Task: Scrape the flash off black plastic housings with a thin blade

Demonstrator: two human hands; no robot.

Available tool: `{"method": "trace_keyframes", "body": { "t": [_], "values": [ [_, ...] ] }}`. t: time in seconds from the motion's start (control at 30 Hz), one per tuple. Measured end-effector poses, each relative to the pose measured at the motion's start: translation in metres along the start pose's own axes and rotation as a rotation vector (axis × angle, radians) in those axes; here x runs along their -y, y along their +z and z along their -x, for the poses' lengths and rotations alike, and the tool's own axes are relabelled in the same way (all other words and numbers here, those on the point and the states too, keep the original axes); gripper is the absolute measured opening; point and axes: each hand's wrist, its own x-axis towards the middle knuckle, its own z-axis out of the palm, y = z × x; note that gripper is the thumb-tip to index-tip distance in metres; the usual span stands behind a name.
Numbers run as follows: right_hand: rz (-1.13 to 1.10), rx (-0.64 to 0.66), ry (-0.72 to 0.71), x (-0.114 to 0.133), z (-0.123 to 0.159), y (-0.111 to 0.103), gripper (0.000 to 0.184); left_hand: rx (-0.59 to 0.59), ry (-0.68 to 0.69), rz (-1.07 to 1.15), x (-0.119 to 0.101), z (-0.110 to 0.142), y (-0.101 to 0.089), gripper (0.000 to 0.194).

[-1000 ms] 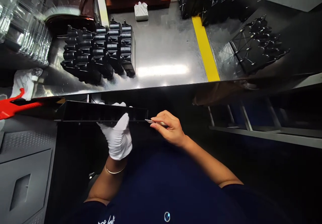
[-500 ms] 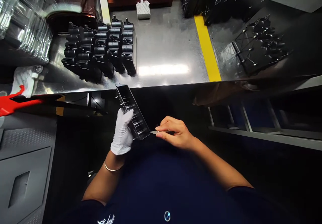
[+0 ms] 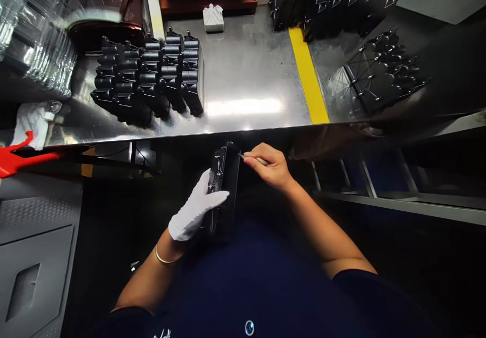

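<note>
We saw a black ribbed plastic housing (image 3: 224,186) held just in front of the steel surface (image 3: 246,69) by the white-gloved left hand (image 3: 195,209), its grip closed around the housing's side. The bare right hand (image 3: 268,166) kept a pinched grip on a small craft knife (image 3: 255,158), the blade just beside the housing's far end. We judged that a slip of the blade could have cut the glove or scored the housing, and a loose hold could have dropped it. The surface's front edge, just beyond the housing, could have been knocked. Behind that edge, on the surface, stood rows of similar black housings (image 3: 148,77), with a yellow stripe (image 3: 308,74) to their right.
</note>
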Motion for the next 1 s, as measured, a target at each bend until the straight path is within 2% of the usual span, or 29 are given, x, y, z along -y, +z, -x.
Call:
{"method": "trace_keyframes", "body": {
  "t": [0.1, 0.17, 0.3, 0.5, 0.6, 0.7, 0.77, 0.83, 0.93, 1.0],
  "values": [
    [0.065, -0.077, 0.016, -0.005, -0.011, -0.012, 0.011, 0.158, -0.06, -0.005, 0.002, 0.005, -0.011, 0.061],
    [0.074, -0.03, -0.021, 0.001, -0.011, -0.019, 0.01, 0.222, -0.094, 0.067, 0.003, 0.007, -0.02, 0.057],
    [0.068, 0.201, -0.142, 0.019, -0.007, -0.032, 0.01, 0.266, -0.148, 0.139, 0.006, 0.009, -0.033, 0.051],
    [0.195, 0.58, -0.173, 0.031, -0.018, -0.053, 0.02, 0.343, -0.181, 0.011, 0.004, 0.009, -0.038, 0.056],
    [0.227, 0.709, -0.215, 0.034, -0.026, -0.058, 0.024, 0.409, -0.21, -0.04, 0.0, 0.009, -0.04, 0.06],
    [0.199, 0.78, -0.246, 0.036, -0.031, -0.059, 0.023, 0.518, -0.292, 0.001, -0.001, 0.009, -0.04, 0.057],
    [0.176, 0.787, -0.262, 0.034, -0.031, -0.057, 0.02, 0.556, -0.369, 0.092, 0.003, 0.01, -0.039, 0.055],
    [0.146, 0.732, -0.27, 0.03, -0.029, -0.052, 0.019, 0.559, -0.454, 0.21, 0.009, 0.01, -0.038, 0.052],
    [0.049, 0.494, -0.22, 0.022, -0.02, -0.039, 0.018, 0.563, -0.512, 0.348, 0.018, 0.008, -0.035, 0.053],
    [0.015, 0.288, -0.108, 0.019, -0.013, -0.029, 0.018, 0.535, -0.464, 0.347, 0.019, 0.006, -0.032, 0.053]
  ]
}}
